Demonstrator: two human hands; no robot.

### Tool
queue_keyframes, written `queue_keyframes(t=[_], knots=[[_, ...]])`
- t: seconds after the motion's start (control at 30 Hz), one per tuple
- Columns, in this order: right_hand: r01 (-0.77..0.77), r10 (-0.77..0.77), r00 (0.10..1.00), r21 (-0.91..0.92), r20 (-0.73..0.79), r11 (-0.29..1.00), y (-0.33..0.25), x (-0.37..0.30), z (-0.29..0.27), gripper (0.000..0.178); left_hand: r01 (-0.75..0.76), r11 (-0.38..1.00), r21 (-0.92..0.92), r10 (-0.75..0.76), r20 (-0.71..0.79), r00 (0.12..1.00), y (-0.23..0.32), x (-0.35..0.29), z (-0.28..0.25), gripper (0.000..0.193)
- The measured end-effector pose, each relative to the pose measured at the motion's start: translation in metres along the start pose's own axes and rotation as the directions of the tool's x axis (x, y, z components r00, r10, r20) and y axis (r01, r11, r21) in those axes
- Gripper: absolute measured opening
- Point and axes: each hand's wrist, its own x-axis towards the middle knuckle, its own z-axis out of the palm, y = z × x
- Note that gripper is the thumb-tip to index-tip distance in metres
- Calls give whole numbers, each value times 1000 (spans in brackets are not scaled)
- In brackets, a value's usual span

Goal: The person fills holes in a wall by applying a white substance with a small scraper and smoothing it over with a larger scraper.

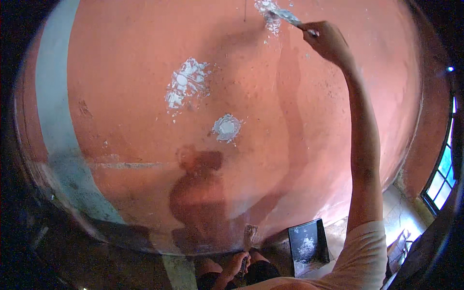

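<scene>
High on the orange wall (145, 125), my right hand (328, 42) is closed round the handle of a putty knife (289, 18). Its blade meets a patch of white filler (267, 7) at the upper edge of the view. Down near my knees, my left hand (238, 264) grips a second flat-bladed putty knife (251, 233), blade upward and apart from the filler patches. A large smeared patch (188, 83) and a smaller round one (227, 128) sit lower on the wall. White filler (306, 247) lies on a black tray (316, 231) right of my knees.
A grey vertical stripe (58, 96) runs down the wall at the left. My shadow (200, 193) falls across the wall's lower middle. Light floor tiles (396, 208) and a barred window (441, 180) are at the right.
</scene>
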Motion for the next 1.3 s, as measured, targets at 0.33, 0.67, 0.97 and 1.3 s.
queue_keyframes(t=[0.33, 0.67, 0.97, 1.3], knots=[[-77, 187, 879, 257, -439, 963, -2, -38, 44, 28, 26, 999, -32, -25, 33, 999, 1, 11, -8, 38], [-52, 179, 827, 245, -532, 968, -29, -30, 99, 28, -99, 995, 1, 99, 42, 994, 4, -3, -1, 37], [-114, 183, 900, 191, -395, 975, -40, -68, 86, 27, -5, 999, -49, 3, -32, 999, 6, -2, -6, 34], [19, 1, 924, 48, -382, 999, -6, -13, 49, 24, -67, 998, 10, 67, 25, 997, 3, 2, -2, 36]])
